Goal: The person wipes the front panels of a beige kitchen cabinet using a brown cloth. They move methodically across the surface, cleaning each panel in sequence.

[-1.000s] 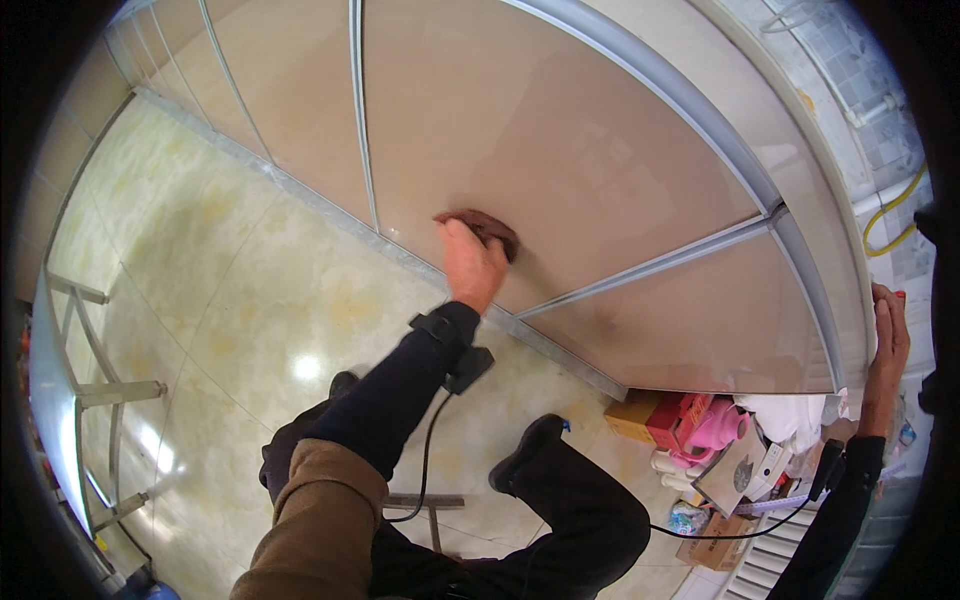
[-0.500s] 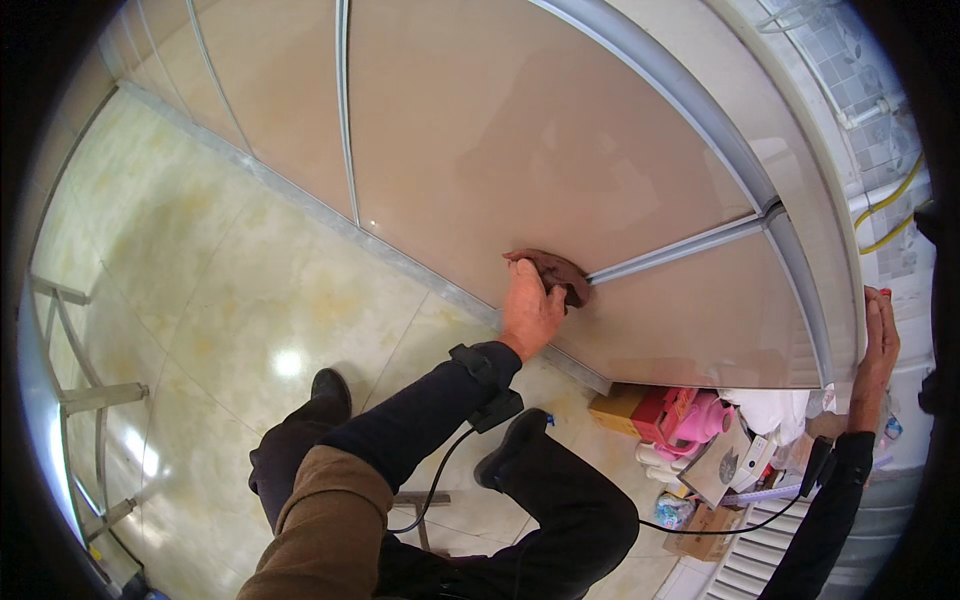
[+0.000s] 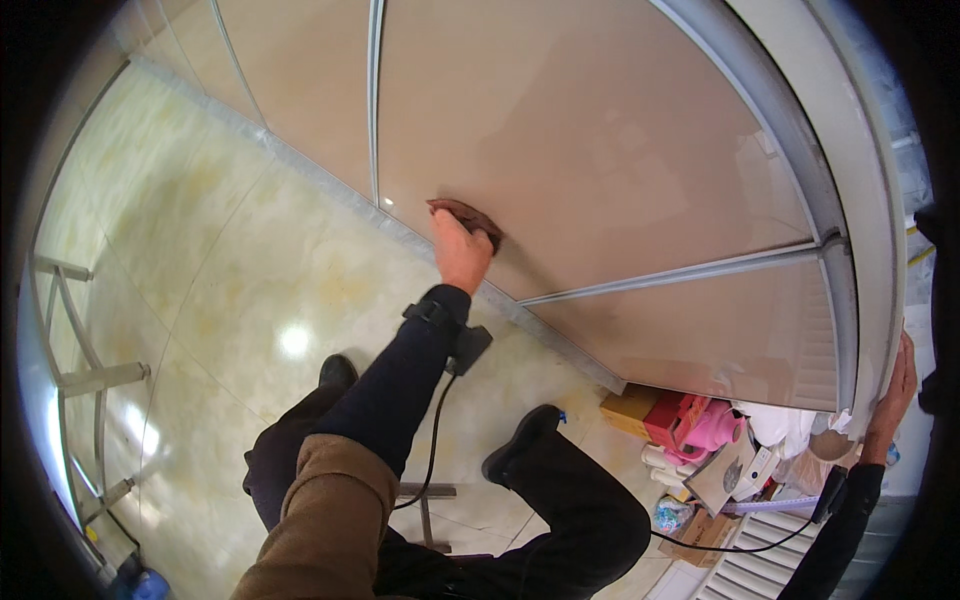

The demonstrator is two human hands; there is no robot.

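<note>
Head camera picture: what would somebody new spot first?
First, the left hand pressing a crumpled brown cloth flat against the big beige glossy panel in the middle of the view. Next, the right hand gripping the pale frame edge at far right. Below it, a heap of pink and red packages sits on the shiny floor.

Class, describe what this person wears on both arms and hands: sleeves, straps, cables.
Both hands are bare. The left hand has a dark navy sleeve with a brown layer over the upper arm, and a black wrist strap carrying a small black box with a cable. The right hand has a black sleeve, with a similar device and cable.
</note>
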